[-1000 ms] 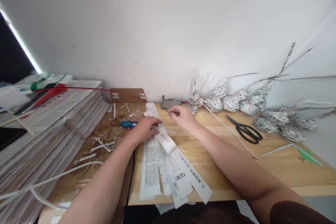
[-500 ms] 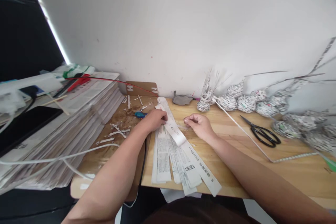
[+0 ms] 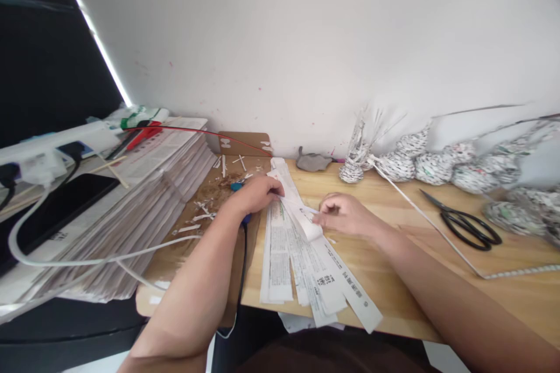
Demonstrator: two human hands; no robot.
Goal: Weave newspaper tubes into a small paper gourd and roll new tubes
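A newspaper strip point(image 3: 300, 215) lies slantwise on a fanned pile of printed strips point(image 3: 280, 268), its near end curled over. My left hand point(image 3: 262, 193) is closed on the upper left edge of this strip, thumb and fingers pinched together. At the strip's right edge is my right hand point(image 3: 345, 214), its fingers curled and its fingertips touching the paper. A thin pale line runs across the strip towards these fingers; whether it is a stick or a paper edge I cannot tell. Beneath my left wrist a blue tool point(image 3: 237, 186) is partly hidden.
A tall newspaper stack point(image 3: 175, 180) with a phone point(image 3: 65, 210) and cables stands at left. Paper scraps point(image 3: 202, 213) litter the cardboard point(image 3: 175, 253). Black scissors point(image 3: 464, 222), a grey cloth-like piece point(image 3: 312, 160) and several woven paper gourd shapes point(image 3: 433, 168) lie at right.
My right hand has moved left and slightly down, from beside the strip to touching its edge. My left hand keeps its pinch. The whole view has shifted slightly.
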